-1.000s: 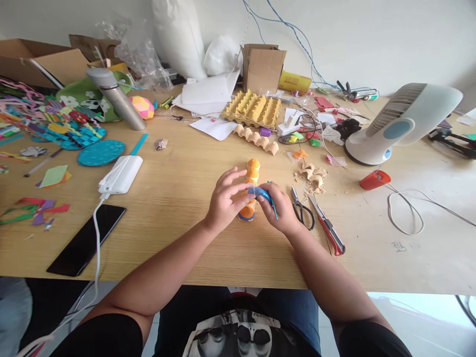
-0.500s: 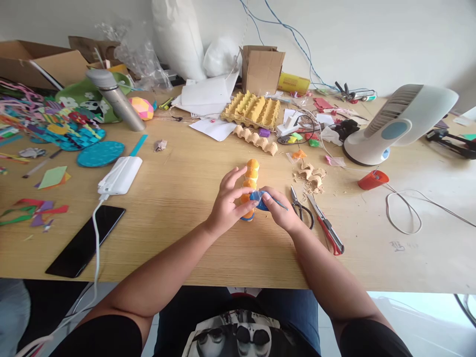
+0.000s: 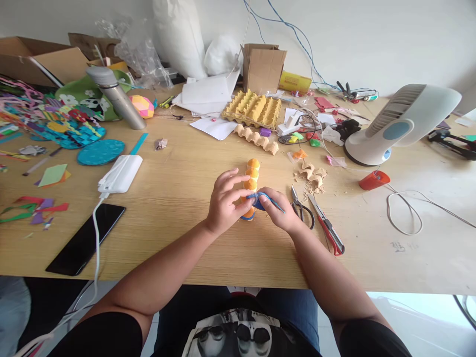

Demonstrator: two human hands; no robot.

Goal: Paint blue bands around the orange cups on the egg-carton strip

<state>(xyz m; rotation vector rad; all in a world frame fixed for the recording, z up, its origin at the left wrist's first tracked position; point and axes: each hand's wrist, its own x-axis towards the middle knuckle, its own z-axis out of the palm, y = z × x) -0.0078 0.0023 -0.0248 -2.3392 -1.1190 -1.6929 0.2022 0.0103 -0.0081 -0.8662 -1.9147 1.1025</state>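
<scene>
A wooden table (image 3: 186,253) carries everything, its near edge running just in front of the person's lap. Toward its right side, nearer the far edge than the near one, stands a white fan (image 3: 399,116). An opened cardboard box (image 3: 264,69) sits by the far edge, around the middle, with a yellow egg tray (image 3: 253,110) in front of it. A steel bottle (image 3: 122,101) leans at the far left. A black phone (image 3: 87,239) lies aslant at the left, its lower end close to the near edge.

The left hand (image 3: 226,201) has its thumb and index finger pinched on one end of a small blue piece, the other fingers fanned out. The right hand (image 3: 278,210) grips the rest of that piece between thumb and curled fingers.

Beneath them an orange bumpy strip (image 3: 253,173) lies on the table, midway along the near edge and set back from it, pointing toward the far edge; the left fingers cover part of it. A red-handled cutter (image 3: 330,233) and scissors (image 3: 296,201) rest beside the right hand. Smallest is the blue piece (image 3: 265,202) itself, held above the strip's nearer half, a thin tail sticking out over the right hand.
</scene>
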